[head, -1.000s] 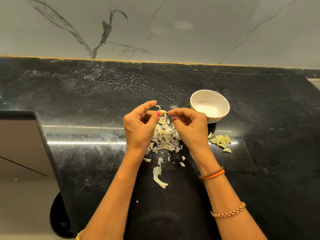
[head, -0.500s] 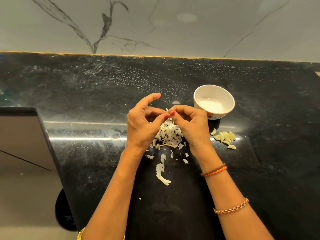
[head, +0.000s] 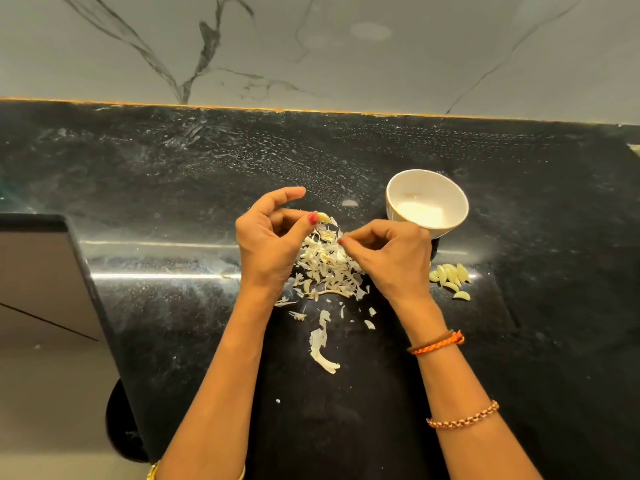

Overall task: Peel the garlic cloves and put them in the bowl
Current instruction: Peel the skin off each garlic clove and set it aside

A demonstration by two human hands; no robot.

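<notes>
now | left hand [head: 266,244] pinches garlic clove [head: 322,217] | right hand [head: 388,258] pinches peel [head: 341,252] | no readable writing

One white bowl [head: 426,199] stands on the black bench [head: 173,174]. Just beside it lies one small cluster of peeled garlic cloves [head: 450,275], about seven as far as can be told, and one more clove [head: 322,217] sits in the left hand [head: 268,237], with two hands in all counting the right hand [head: 388,258]. One heap of papery skins [head: 327,268] has too many scraps to count; three wrist bands show: two on the right forearm, one at the left.
</notes>
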